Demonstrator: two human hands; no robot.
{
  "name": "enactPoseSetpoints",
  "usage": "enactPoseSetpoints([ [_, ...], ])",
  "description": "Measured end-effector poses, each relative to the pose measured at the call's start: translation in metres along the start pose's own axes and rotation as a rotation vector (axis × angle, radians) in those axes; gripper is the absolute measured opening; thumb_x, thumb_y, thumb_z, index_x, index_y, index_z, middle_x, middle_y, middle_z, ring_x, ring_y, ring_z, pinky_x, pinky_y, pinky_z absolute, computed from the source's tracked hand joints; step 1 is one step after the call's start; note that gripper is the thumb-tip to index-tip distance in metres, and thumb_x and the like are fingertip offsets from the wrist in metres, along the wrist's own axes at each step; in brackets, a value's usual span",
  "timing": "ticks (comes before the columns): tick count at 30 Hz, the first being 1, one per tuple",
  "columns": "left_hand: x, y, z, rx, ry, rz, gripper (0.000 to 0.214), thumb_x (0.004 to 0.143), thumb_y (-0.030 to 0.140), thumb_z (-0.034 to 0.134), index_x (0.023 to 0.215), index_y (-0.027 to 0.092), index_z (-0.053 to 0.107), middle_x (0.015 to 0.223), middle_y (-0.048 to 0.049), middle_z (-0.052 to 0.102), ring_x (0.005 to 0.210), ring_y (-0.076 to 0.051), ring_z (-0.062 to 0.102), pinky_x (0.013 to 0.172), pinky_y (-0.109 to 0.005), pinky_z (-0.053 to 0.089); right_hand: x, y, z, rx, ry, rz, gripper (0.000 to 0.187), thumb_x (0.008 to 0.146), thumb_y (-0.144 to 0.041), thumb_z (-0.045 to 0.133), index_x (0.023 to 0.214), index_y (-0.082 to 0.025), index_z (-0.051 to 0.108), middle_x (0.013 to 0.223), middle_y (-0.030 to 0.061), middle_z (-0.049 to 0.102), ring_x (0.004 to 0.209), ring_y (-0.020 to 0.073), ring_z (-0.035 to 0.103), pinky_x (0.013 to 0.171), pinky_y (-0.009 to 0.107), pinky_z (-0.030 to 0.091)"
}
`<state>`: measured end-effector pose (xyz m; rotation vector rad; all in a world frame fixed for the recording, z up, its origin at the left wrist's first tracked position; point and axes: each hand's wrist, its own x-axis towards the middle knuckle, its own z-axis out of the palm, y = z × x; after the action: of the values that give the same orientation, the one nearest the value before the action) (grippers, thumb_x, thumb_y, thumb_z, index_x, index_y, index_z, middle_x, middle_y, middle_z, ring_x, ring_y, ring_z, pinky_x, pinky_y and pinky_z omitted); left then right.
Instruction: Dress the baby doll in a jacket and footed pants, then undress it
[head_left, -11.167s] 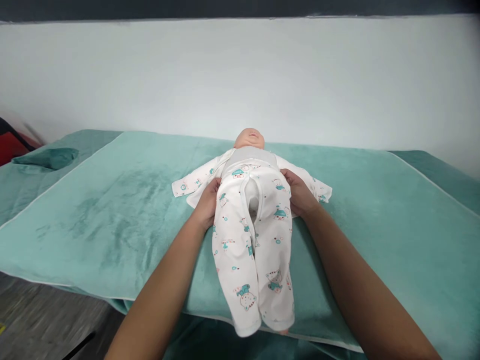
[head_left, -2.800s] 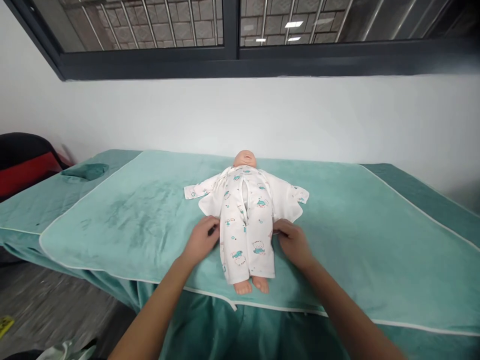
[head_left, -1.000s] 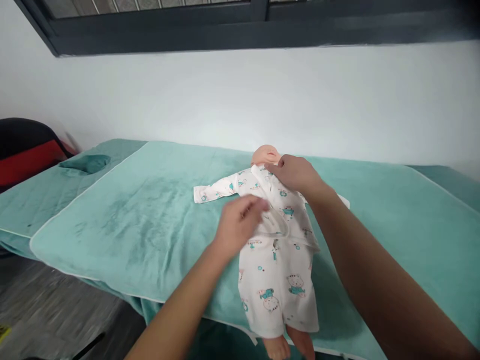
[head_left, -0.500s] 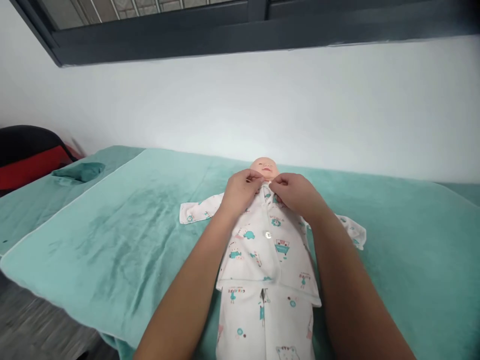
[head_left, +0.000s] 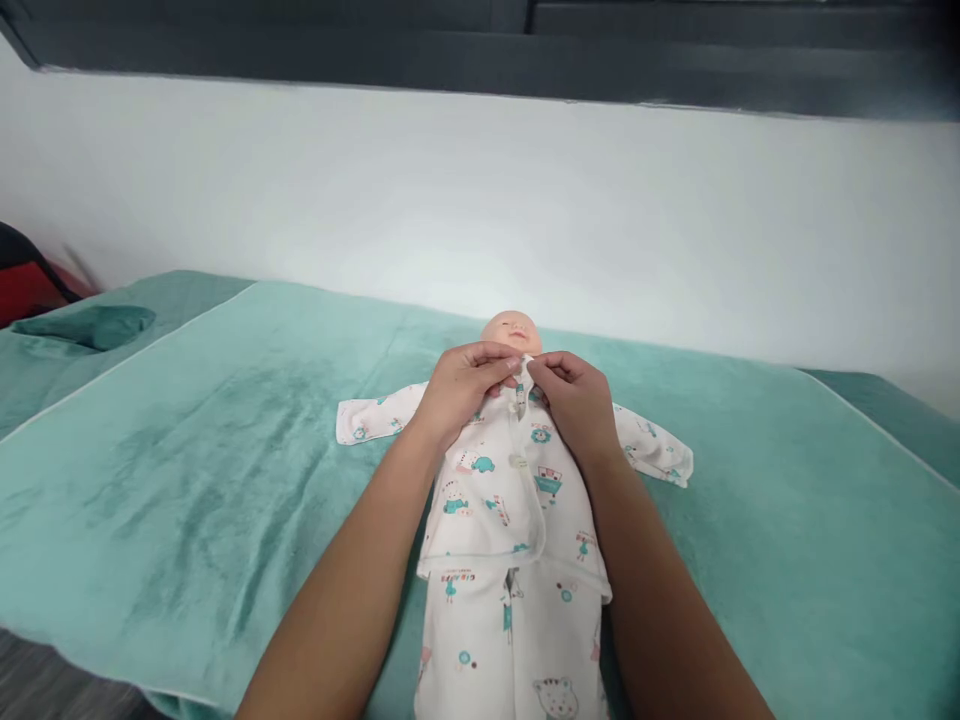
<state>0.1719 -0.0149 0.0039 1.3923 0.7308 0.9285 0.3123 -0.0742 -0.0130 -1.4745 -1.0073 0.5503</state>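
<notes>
A baby doll lies on its back, its head toward the wall. It wears a white baby shirt with teal and pink prints, its sleeves spread out to both sides. Matching trousers cover the legs and run out of view below. At the neck, my left hand pinches one side of the shirt's collar between thumb and fingers. Just across from it, my right hand pinches the other front edge. Below the fingertips the front gapes slightly, and a pale round fastener shows mid-chest.
A teal plush cover spreads under the doll, with wrinkles on the left. Behind it rises a white wall beneath a dark window frame. At the far left are a hole in the padded surface and a red and black object.
The view has turned a little, so the doll appears farther left. My hands keep their pinch at the collar, and the front edges there look raised and slightly parted.
</notes>
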Motion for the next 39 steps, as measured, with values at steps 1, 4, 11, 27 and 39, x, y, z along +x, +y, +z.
enactPoseSetpoints([
  [1,-0.001,-0.001,0.001,0.037,0.008,0.015,0.015,0.078,0.027,0.070,0.087,0.017,0.074,0.070,-0.0009,0.066,0.058,-0.009,0.050,0.057,-0.023,0.041,0.000,0.001,0.000,0.014,-0.010,-0.001,0.017,0.075,-0.036,0.067,0.077,-0.019,0.069,0.068,-0.0019,0.063,0.062,0.0131,0.053,0.060,0.027,0.039],
  [4,-0.001,-0.007,0.003,0.239,0.181,0.132,0.013,0.081,0.024,0.065,0.088,0.018,0.074,0.080,-0.0026,0.069,0.069,-0.012,0.057,0.069,-0.026,0.046,0.002,0.001,0.001,-0.021,-0.011,-0.009,0.014,0.074,-0.034,0.068,0.076,-0.020,0.069,0.068,-0.0020,0.064,0.063,0.0127,0.053,0.062,0.026,0.040],
  [11,0.004,-0.012,-0.004,0.447,0.138,0.147,0.017,0.082,0.033,0.067,0.086,0.018,0.073,0.088,-0.0040,0.070,0.080,-0.016,0.062,0.074,-0.028,0.047,0.003,0.001,0.002,-0.073,-0.049,0.020,0.011,0.071,-0.029,0.070,0.076,-0.020,0.067,0.067,-0.0032,0.062,0.062,0.0117,0.051,0.061,0.026,0.039],
  [27,0.010,-0.015,-0.004,0.112,0.121,0.051,0.015,0.075,0.030,0.073,0.081,0.016,0.071,0.083,-0.0030,0.073,0.077,-0.015,0.062,0.071,-0.026,0.047,0.001,0.001,-0.001,-0.048,-0.092,-0.008,0.014,0.072,-0.032,0.072,0.081,-0.021,0.073,0.066,-0.0031,0.063,0.060,0.0116,0.052,0.062,0.027,0.042],
  [39,0.009,-0.012,-0.017,0.096,-0.051,0.078,0.015,0.076,0.030,0.073,0.084,0.018,0.077,0.091,-0.0035,0.075,0.085,-0.017,0.064,0.078,-0.028,0.047,-0.001,0.000,0.000,-0.054,-0.080,-0.063,0.015,0.073,-0.032,0.073,0.083,-0.022,0.078,0.084,0.0015,0.074,0.079,0.0186,0.064,0.073,0.032,0.048],
])
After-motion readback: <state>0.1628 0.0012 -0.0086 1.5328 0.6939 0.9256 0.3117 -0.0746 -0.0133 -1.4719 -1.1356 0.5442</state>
